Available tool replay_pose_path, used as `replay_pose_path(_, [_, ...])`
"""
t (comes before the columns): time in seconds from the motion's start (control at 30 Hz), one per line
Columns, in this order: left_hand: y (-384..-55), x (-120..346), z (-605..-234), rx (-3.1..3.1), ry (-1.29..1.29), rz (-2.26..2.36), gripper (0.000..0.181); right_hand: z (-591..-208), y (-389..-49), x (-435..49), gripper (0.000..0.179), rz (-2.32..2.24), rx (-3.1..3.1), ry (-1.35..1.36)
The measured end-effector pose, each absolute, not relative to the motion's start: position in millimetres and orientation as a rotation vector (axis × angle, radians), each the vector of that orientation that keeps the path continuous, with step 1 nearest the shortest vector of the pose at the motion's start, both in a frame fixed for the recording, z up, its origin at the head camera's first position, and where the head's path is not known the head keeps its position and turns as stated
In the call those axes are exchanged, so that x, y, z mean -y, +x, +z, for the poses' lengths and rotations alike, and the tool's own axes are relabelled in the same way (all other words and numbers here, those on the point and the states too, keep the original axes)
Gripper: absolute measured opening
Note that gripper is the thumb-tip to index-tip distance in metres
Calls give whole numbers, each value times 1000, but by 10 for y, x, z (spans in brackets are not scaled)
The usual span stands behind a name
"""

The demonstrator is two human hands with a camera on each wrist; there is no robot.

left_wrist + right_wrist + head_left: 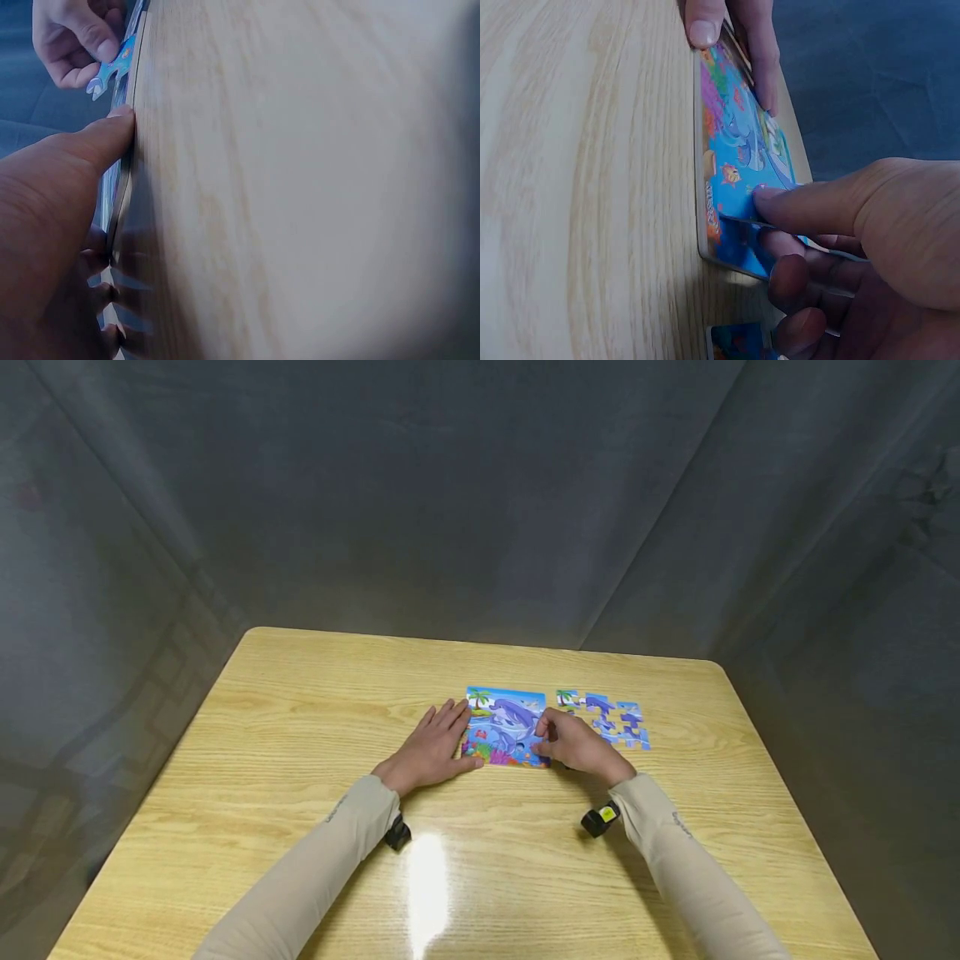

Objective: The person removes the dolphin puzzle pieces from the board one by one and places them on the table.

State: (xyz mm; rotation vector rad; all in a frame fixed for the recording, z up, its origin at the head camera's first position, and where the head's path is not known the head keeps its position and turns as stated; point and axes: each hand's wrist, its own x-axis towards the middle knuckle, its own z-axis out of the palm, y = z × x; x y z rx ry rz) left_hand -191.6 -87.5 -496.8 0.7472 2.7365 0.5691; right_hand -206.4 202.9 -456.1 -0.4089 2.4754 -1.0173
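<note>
A dolphin picture puzzle board [501, 714] lies flat on the table. My left hand [431, 753] rests at its left edge, fingers spread and straight, the thumb touching the lower left corner. Over the board's right part is my right hand [581, 745], pinching a blue puzzle piece [116, 66] between thumb and forefinger. In the right wrist view, the remaining fingers are loosely curled beneath, and the thumb covers part of the piece. Whether the piece touches the board I cannot tell.
Several puzzle pieces [632, 714], some joined, lie right of the board, partly behind my right hand. The wooden table [322, 693] reflects light near the front. Dark grey curtains [450, 510] hang behind and at both sides.
</note>
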Motion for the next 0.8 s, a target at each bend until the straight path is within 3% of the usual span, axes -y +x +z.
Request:
replay_pose_path(0.1, [-1910, 875, -4956, -2737, 748, 568, 95, -4555, -2057, -2034, 5, -1054, -2472, -423])
replay_pose_path(0.8, [-1906, 888, -4968, -2744, 762, 577, 96, -4364, -1998, -2541, 8, -1108, -2574, -432])
